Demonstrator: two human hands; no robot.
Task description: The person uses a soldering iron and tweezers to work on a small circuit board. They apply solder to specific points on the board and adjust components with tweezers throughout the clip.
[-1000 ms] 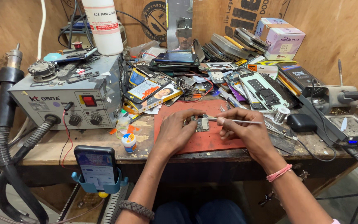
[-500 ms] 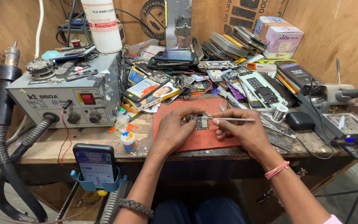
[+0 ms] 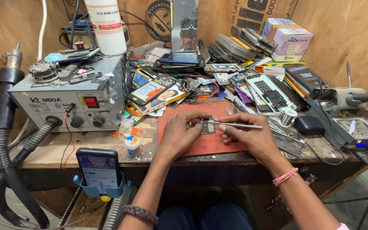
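Observation:
A small circuit board (image 3: 206,126) lies on a red work mat (image 3: 201,145) at the middle of the wooden bench. My left hand (image 3: 182,134) rests on the mat and pinches the board's left side with its fingertips. My right hand (image 3: 252,138) holds thin metal tweezers (image 3: 239,125), their point touching the board from the right. A pink band sits on my right wrist, a braided band on my left forearm.
A grey hot-air rework station (image 3: 71,96) with hose and nozzle stands left. A phone in a blue holder (image 3: 99,170) hangs off the front edge. A small jar (image 3: 133,145) is left of the mat. Phone parts pile behind; a soldering iron stand (image 3: 354,127) sits right.
Both hands stay on the board with only slight shifts. The view has moved a little; nothing was picked up or let go.

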